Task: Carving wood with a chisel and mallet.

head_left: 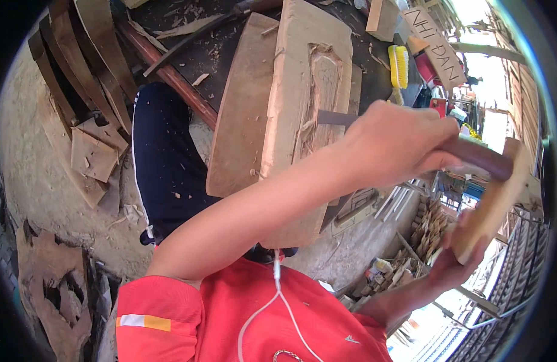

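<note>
A thick pale wooden block (284, 120) lies before me, with a rounded recess carved into its upper face. My left hand (399, 142) is closed around a chisel (336, 117), its flat metal blade over the edge of the recess and its dark handle (480, 158) sticking out to the right. Whether the blade tip presses into the wood I cannot tell. On the right, my right hand (456, 259) grips a wooden mallet (486, 211), whose wood is at or very near the handle's butt end. Beneath the block, to its left, rests a broad brown board (245, 102).
Wood chips lie over the dark work surface (212, 48). A long metal tool (188, 45) lies at the upper left. Beyond the block are a yellow brush (398, 66) and a lettered wooden sign (432, 45). Curved wooden pieces (79, 60) stand left; scrap wood (405, 265) is piled right.
</note>
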